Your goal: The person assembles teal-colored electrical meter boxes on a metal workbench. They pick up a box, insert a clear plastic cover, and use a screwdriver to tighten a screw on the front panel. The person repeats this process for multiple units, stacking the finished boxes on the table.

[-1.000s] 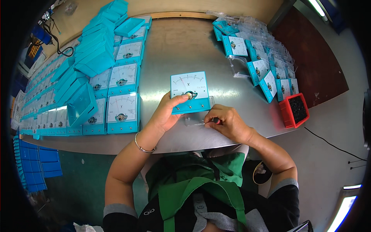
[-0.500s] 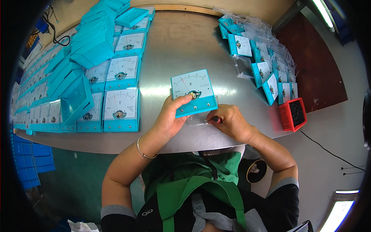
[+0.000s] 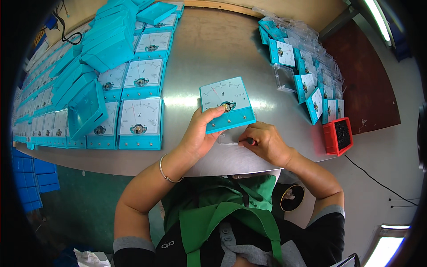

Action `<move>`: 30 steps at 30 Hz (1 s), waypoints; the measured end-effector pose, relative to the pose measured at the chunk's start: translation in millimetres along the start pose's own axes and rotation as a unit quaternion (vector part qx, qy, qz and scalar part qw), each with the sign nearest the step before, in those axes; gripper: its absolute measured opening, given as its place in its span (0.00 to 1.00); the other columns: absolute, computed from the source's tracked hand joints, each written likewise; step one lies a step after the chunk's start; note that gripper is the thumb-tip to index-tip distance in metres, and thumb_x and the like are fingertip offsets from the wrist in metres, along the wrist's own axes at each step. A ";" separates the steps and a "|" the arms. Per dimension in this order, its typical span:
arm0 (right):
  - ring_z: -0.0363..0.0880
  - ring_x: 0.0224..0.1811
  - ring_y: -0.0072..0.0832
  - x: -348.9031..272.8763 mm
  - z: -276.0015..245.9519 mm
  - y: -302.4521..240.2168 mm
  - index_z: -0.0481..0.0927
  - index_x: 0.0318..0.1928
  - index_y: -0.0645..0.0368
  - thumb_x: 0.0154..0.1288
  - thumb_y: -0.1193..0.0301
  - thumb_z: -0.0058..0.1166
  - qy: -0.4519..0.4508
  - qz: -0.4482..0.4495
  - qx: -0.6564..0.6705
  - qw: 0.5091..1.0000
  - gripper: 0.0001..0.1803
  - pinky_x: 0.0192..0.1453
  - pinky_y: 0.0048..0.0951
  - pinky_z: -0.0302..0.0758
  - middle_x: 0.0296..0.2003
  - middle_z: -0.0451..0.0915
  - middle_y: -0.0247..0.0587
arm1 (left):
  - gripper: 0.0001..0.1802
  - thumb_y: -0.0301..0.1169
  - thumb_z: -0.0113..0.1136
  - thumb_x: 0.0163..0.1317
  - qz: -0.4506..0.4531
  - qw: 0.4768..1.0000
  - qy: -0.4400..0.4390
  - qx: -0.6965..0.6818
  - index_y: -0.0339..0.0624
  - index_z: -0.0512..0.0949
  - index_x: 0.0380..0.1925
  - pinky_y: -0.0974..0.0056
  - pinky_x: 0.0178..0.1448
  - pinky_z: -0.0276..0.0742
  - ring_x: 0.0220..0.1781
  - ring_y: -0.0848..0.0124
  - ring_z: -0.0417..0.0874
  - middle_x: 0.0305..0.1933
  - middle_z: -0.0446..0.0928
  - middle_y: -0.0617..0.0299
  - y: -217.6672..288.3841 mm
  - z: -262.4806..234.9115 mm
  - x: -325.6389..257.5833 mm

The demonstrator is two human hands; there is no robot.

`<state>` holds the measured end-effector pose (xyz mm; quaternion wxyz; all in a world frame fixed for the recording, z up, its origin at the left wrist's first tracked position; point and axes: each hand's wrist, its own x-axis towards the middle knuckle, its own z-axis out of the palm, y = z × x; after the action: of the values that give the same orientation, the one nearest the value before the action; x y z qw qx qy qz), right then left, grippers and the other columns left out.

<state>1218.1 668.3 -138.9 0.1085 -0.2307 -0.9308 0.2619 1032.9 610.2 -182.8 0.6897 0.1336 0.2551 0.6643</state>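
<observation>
My left hand [image 3: 203, 127] is closed on a voltmeter [image 3: 227, 103] with a turquoise case and a white dial, held tilted above the table. The thumb lies on the dial near the brass-coloured mechanism. At the right, close to the meter's lower edge, my right hand [image 3: 268, 141] is closed around a tool with a red-and-black handle [image 3: 251, 141]; its working end is hidden. A clear plastic cover [image 3: 227, 139] lies on the table between the hands, partly hidden by the meter and my fingers.
Rows of turquoise voltmeters [image 3: 140, 116] fill the left, with empty turquoise cases [image 3: 87, 111] piled on them. More meters [image 3: 307, 84] and clear covers [image 3: 284, 76] stand at the right. A red bin [image 3: 330, 139] of small black parts sits at the metal table's [image 3: 200, 53] right edge.
The view has shifted slightly. The voltmeter has moved a little to the right in the picture, still in my left hand. My right hand keeps its hold on the tool.
</observation>
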 end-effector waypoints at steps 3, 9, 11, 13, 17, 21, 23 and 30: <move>0.76 0.28 0.35 -5.1 3.8 3.2 0.77 0.25 0.58 0.47 0.77 0.60 0.038 -0.094 -0.089 0.991 0.05 0.31 0.33 0.74 0.25 0.75 0.38 | 0.15 0.33 0.55 0.59 0.002 1.000 0.001 0.002 0.37 0.74 0.44 0.61 0.53 0.73 0.46 0.69 0.78 0.44 0.77 0.59 0.0 0.3 0.0; 0.77 0.30 0.37 2.7 -0.6 -1.4 0.74 0.24 0.57 0.50 0.71 0.59 -0.025 -0.109 -0.187 0.976 0.07 0.31 0.34 0.74 0.25 0.75 0.37 | 0.16 0.33 0.54 0.60 0.011 1.000 0.008 -0.005 0.37 0.73 0.46 0.62 0.54 0.72 0.47 0.70 0.78 0.44 0.77 0.59 -1.7 -2.4 1.1; 0.78 0.30 0.37 12.1 -5.6 -0.8 0.75 0.24 0.57 0.52 0.69 0.60 -0.089 -0.050 -0.131 0.986 0.08 0.33 0.36 0.74 0.25 0.77 0.37 | 0.17 0.33 0.53 0.60 0.014 1.000 0.011 -0.008 0.37 0.72 0.47 0.61 0.56 0.71 0.48 0.69 0.77 0.45 0.76 0.59 -1.9 -3.3 1.1; 0.79 0.31 0.37 23.0 -10.9 2.3 0.75 0.24 0.56 0.51 0.66 0.61 -0.140 0.008 -0.084 0.987 0.10 0.34 0.37 0.73 0.25 0.78 0.36 | 0.18 0.33 0.53 0.60 0.010 1.000 0.011 -0.006 0.36 0.71 0.48 0.60 0.58 0.70 0.50 0.68 0.77 0.46 0.76 0.58 -1.0 -3.5 0.2; 0.80 0.31 0.37 44.6 -21.6 11.4 0.77 0.24 0.56 0.46 0.61 0.67 -0.219 0.111 -0.031 0.969 0.15 0.33 0.37 0.71 0.25 0.80 0.36 | 0.19 0.34 0.51 0.61 0.011 1.000 0.013 -0.015 0.35 0.70 0.50 0.58 0.60 0.69 0.51 0.67 0.77 0.48 0.75 0.56 -4.2 -7.2 1.8; 0.79 0.30 0.37 56.7 -23.7 13.6 0.77 0.24 0.54 0.40 0.58 0.70 -0.246 0.138 -0.043 0.958 0.17 0.32 0.36 0.71 0.23 0.80 0.36 | 0.20 0.34 0.50 0.62 0.009 1.000 0.007 -0.015 0.35 0.68 0.52 0.56 0.62 0.69 0.53 0.65 0.76 0.50 0.75 0.54 -5.6 -8.7 4.1; 0.79 0.30 0.38 46.6 -20.2 13.2 0.77 0.29 0.55 0.44 0.59 0.69 -0.227 0.080 -0.098 0.966 0.18 0.32 0.37 0.71 0.23 0.80 0.37 | 0.21 0.34 0.50 0.62 0.013 1.000 0.008 -0.011 0.34 0.67 0.52 0.56 0.62 0.68 0.54 0.64 0.76 0.51 0.74 0.53 -3.3 -7.8 3.0; 0.71 0.20 0.22 3.5 -31.3 -7.3 0.73 0.42 0.58 0.56 0.67 0.61 0.070 0.085 0.093 0.989 0.16 0.25 0.25 0.66 0.20 0.71 0.35 | 0.22 0.34 0.51 0.61 0.017 1.000 -0.011 -0.013 0.34 0.66 0.54 0.55 0.63 0.68 0.55 0.62 0.75 0.52 0.74 0.53 -2.0 -3.6 5.7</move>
<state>1222.4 678.1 -108.4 0.1722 -0.3158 -0.8693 0.3389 1032.6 615.0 -187.8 0.6829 0.1361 0.2364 0.6777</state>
